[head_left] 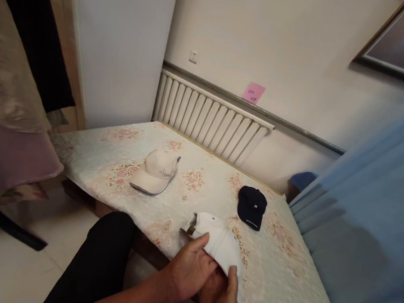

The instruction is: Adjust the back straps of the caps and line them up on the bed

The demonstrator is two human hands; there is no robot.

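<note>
A white cap [220, 245] rests at the near edge of the floral-covered bed [111, 163], and both my hands grip it. My left hand [188, 268] wraps over its near side with the thumb on top. My right hand [220, 293] pinches the brim from below, thumb up on the fabric. A beige cap [155, 170] lies farther back to the left. Off to the right of the white one sits a dark navy cap [252, 206].
A white radiator [207, 119] runs along the wall behind the bed, with a pink note [253, 92] above it. A blue curtain [366, 218] hangs at the right. Stacked bedding [11, 147] sits at the left. My knee in black trousers [101, 250] is by the bed's edge.
</note>
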